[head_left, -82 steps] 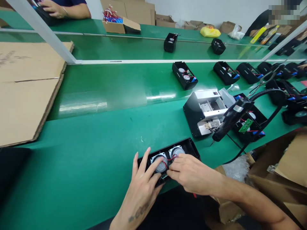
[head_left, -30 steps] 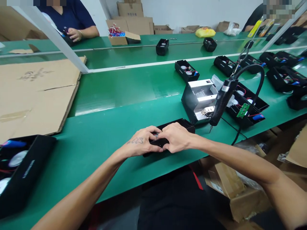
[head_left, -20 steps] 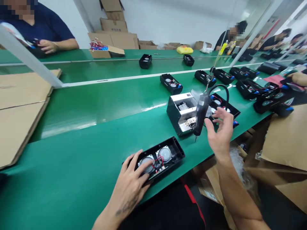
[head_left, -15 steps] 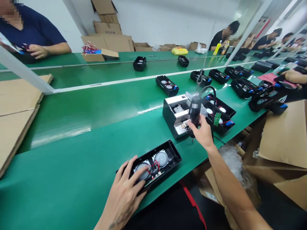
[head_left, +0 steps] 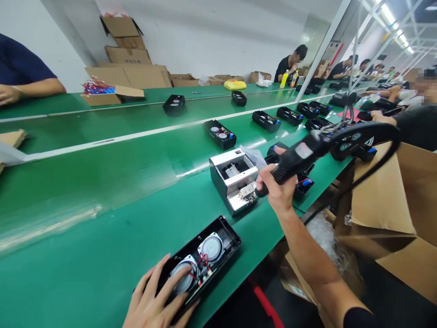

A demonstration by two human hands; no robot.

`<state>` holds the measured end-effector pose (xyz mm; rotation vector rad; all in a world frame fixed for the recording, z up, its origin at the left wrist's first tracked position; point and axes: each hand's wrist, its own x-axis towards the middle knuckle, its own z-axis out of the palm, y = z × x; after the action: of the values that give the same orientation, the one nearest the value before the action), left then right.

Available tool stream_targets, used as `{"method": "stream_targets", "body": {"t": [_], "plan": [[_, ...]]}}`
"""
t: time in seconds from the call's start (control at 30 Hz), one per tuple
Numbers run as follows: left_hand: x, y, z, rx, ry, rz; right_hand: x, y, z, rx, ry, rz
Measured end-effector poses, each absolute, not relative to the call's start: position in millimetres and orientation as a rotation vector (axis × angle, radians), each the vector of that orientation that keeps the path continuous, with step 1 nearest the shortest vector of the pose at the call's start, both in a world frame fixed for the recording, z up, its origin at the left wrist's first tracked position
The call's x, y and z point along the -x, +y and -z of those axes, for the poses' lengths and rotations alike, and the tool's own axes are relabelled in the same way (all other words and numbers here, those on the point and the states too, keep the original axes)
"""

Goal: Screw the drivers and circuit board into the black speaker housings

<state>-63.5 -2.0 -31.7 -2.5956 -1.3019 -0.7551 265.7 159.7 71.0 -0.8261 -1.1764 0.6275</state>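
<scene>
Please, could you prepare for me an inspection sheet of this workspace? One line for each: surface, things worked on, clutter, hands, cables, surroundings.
Surface: green table, glossy strip with light reflections.
Things worked on: open black case lying at an angle, two round speakers and red wires inside; black power tool, tip hard to make out.
Clutter: silver-and-black machine, clear plastic bag behind it; more black cases beyond.
Hands: left hand spread over one end of the case; right hand gripping the tool.
Cables: thick black cable looping from the tool.
Surroundings: other people along the tables; large cardboard box at right.
</scene>
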Motion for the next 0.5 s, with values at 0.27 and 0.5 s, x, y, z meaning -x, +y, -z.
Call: {"method": "stream_targets", "body": {"t": [0.27, 0.5], "plan": [[47, -5, 25, 2.557, -1.437, 0.857, -250, 173, -62, 0.978, -1.29, -0.769], [38, -9, 29, 2.578, -1.543, 0.964, -252, 115, -73, 0.752, -1.333, -1.12]]}}
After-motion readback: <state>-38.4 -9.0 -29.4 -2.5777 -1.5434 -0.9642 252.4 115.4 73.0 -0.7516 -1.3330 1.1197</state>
